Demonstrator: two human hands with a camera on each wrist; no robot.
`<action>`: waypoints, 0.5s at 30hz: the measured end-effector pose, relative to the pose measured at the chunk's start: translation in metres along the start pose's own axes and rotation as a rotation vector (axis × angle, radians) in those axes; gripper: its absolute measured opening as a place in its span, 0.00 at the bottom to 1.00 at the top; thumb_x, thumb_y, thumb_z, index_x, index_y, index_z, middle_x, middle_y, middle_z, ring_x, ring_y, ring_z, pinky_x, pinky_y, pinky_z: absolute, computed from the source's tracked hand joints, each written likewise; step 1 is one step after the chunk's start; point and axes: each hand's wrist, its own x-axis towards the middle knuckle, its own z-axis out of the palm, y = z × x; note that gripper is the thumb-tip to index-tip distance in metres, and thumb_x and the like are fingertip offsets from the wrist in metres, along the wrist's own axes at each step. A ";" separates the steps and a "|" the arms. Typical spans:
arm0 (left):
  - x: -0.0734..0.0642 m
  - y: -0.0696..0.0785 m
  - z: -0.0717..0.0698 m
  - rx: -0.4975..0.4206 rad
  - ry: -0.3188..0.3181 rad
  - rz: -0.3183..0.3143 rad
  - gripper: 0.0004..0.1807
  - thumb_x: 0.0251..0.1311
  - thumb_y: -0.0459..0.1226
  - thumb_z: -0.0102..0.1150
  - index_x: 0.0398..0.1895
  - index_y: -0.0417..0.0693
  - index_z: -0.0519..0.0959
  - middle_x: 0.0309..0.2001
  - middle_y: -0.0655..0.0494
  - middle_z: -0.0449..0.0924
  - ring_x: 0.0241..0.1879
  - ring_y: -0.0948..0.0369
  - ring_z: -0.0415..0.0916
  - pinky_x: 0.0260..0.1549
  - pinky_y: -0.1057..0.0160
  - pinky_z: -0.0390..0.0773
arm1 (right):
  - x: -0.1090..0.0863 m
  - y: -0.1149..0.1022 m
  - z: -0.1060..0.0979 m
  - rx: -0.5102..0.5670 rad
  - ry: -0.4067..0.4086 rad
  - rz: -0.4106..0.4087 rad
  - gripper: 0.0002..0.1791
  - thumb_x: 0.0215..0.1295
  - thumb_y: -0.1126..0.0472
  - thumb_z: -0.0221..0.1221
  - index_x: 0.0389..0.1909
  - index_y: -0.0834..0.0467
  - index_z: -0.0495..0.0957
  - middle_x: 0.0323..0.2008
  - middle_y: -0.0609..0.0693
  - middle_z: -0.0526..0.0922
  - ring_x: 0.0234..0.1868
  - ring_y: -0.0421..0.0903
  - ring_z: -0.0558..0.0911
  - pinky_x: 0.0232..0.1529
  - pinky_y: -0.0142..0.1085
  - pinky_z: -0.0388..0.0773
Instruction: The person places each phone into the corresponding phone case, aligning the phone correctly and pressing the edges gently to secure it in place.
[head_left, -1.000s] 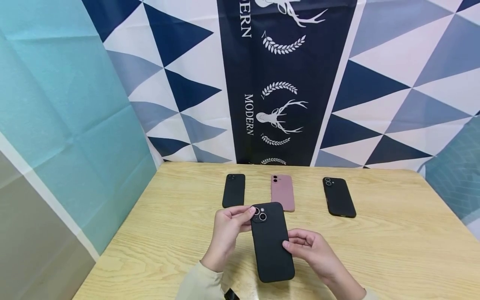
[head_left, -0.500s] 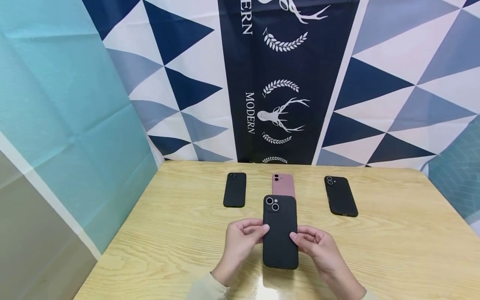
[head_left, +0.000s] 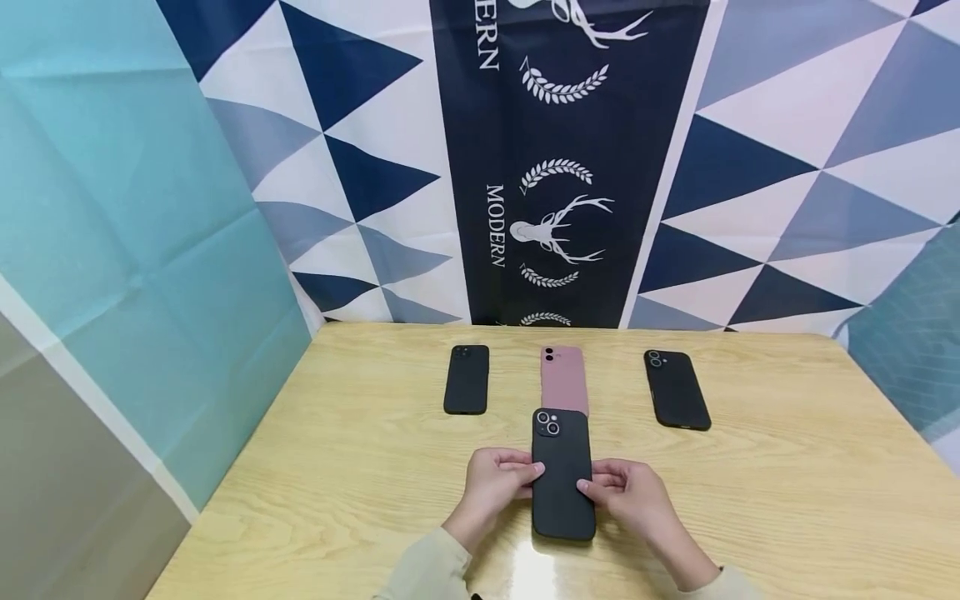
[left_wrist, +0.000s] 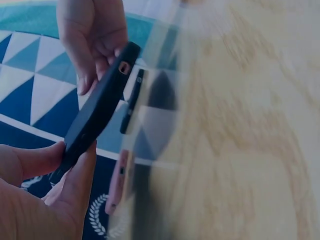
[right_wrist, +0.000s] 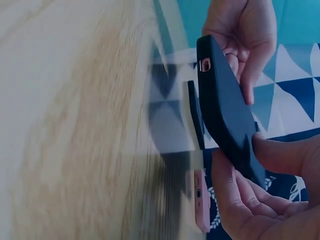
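Note:
Both hands hold one phone in a black case (head_left: 564, 487), its back and two ringed camera lenses facing up. My left hand (head_left: 497, 485) pinches its left edge, thumb on the back and fingers beneath. On the opposite edge my right hand (head_left: 632, 500) grips it the same way. Both wrist views show the cased phone (right_wrist: 220, 100) raised off the table, with a port opening in its bottom end. In the head view its top end overlaps the lower end of a pink phone (head_left: 564, 379) lying behind it.
A black phone (head_left: 467, 380) lies at the back left of the wooden table (head_left: 337, 467), another black phone (head_left: 677, 390) at the back right. Patterned cloth (head_left: 555, 167) hangs behind the far edge, with teal cloth (head_left: 150, 250) on the left.
The cased phone has gone from tilted to nearly straight, moved right and, lately, slightly lower. My left hand has slid from its camera corner down to the middle of the left edge.

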 end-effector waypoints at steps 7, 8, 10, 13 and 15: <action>0.012 -0.008 0.003 0.185 -0.050 0.003 0.07 0.53 0.28 0.66 0.32 0.30 0.82 0.28 0.44 0.87 0.22 0.64 0.82 0.24 0.64 0.85 | 0.006 0.005 0.001 -0.104 0.021 0.007 0.17 0.50 0.61 0.71 0.39 0.68 0.82 0.26 0.50 0.87 0.27 0.38 0.81 0.27 0.28 0.75; 0.012 -0.008 0.003 0.218 -0.061 0.006 0.06 0.53 0.28 0.66 0.31 0.30 0.82 0.27 0.43 0.86 0.21 0.63 0.82 0.23 0.64 0.85 | 0.006 0.007 0.001 -0.115 0.016 0.012 0.17 0.50 0.61 0.71 0.37 0.67 0.82 0.25 0.50 0.86 0.26 0.38 0.80 0.27 0.28 0.74; 0.012 -0.007 0.004 0.305 -0.078 0.020 0.05 0.53 0.28 0.67 0.27 0.31 0.82 0.23 0.44 0.85 0.18 0.62 0.82 0.20 0.65 0.84 | 0.006 0.010 0.002 -0.130 0.001 0.021 0.16 0.49 0.62 0.71 0.35 0.67 0.81 0.23 0.49 0.85 0.24 0.38 0.79 0.25 0.28 0.74; 0.014 -0.006 0.006 0.450 -0.087 0.077 0.06 0.52 0.30 0.68 0.22 0.34 0.83 0.18 0.48 0.83 0.14 0.62 0.80 0.15 0.68 0.81 | 0.006 0.012 0.003 -0.146 -0.005 0.032 0.15 0.49 0.63 0.71 0.34 0.68 0.81 0.22 0.48 0.85 0.23 0.38 0.79 0.24 0.29 0.74; 0.015 -0.005 0.007 0.547 -0.084 0.124 0.08 0.52 0.31 0.68 0.19 0.37 0.83 0.15 0.50 0.82 0.11 0.64 0.78 0.12 0.70 0.77 | 0.007 0.012 0.003 -0.158 -0.002 0.029 0.14 0.48 0.63 0.71 0.33 0.67 0.81 0.22 0.48 0.85 0.23 0.38 0.79 0.23 0.29 0.74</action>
